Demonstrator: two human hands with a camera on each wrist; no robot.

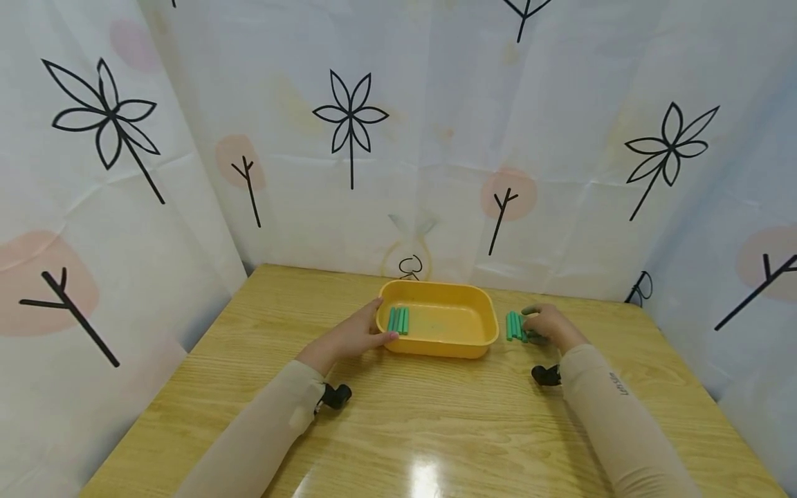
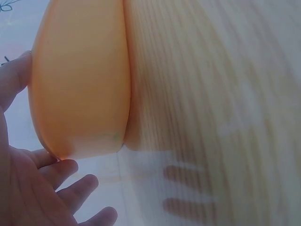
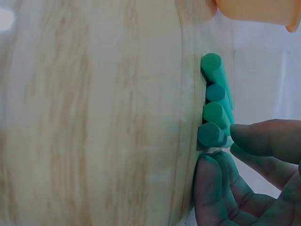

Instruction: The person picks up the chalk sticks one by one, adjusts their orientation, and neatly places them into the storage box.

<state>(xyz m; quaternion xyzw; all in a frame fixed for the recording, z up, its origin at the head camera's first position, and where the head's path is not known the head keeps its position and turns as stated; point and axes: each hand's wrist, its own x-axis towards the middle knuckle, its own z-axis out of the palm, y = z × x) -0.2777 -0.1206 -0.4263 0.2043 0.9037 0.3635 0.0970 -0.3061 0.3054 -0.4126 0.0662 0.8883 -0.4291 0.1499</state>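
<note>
My left hand grips the left end of a yellow plastic tub, thumb and fingers at its rim. In the left wrist view the tub's wall fills the upper left, beside the left hand. Several green chalk sticks lie side by side inside the tub. To its right, my right hand is at a row of green chalk sticks. Up close, the right hand has bent, green-stained fingers parted around the near stick, one fingertip against it.
The wooden table carries the tub and chalk near its back edge. Behind it hangs a white curtain with drawn flowers, which also closes the left and right sides. A black wrist camera sits on the left sleeve, another on the right.
</note>
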